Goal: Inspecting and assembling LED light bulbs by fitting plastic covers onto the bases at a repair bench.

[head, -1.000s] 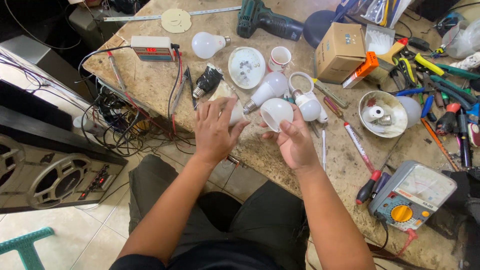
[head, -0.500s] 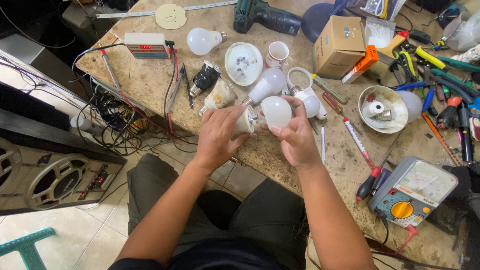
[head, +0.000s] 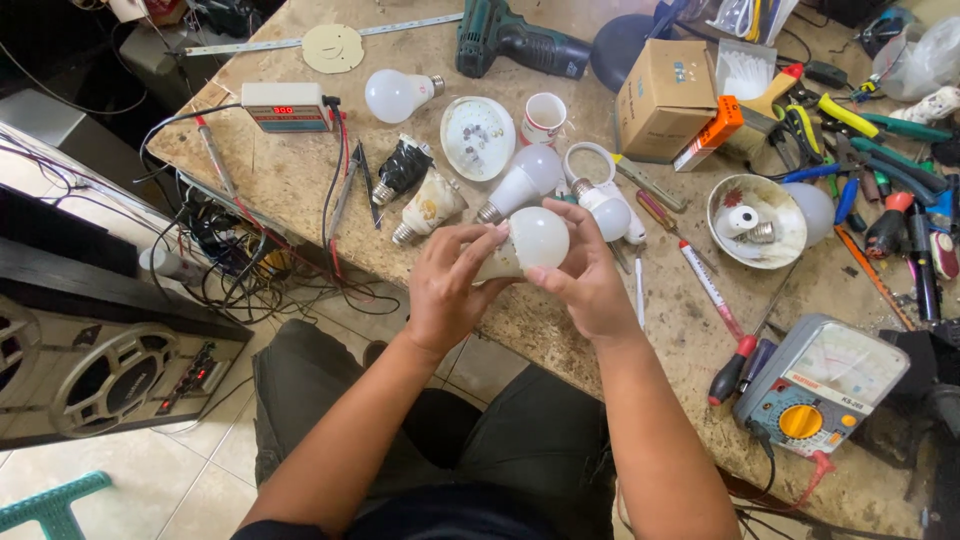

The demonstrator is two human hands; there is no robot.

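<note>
Bulb point(head: 532, 243) clasped between left hand point(head: 447, 292) fingers and right hand point(head: 583, 283) fingers.

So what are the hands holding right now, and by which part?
Both hold one white LED bulb: the left hand grips its tapered base end, and the right hand wraps its fingers around the round dome.
</note>
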